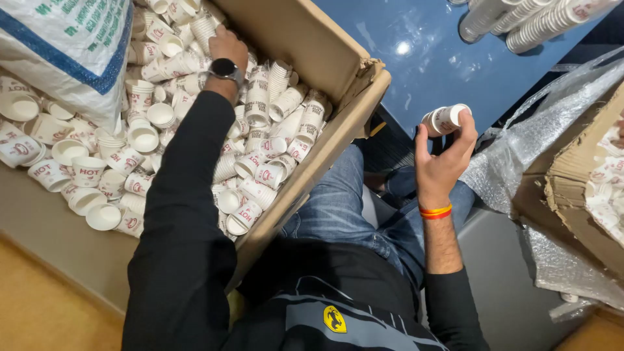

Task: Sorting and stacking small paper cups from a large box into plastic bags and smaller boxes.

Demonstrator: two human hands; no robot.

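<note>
Cups: your right hand (443,153) grips a short cup stack (445,119) lying sideways, while your left hand (226,45), grasp hidden, reaches into the cardboard box (312,39) of loose cups (149,117) by its far edge.

Black sleeves, jeans, smartwatch (225,68), orange-red wristbands (435,212).

Open passage lies over the blue floor (429,58) between the cardboard box (338,123) and the plastic sheeting (552,123), while loose paper cups (156,117) fill the box interior and a white sack (65,45) blocks its upper-left corner.
</note>
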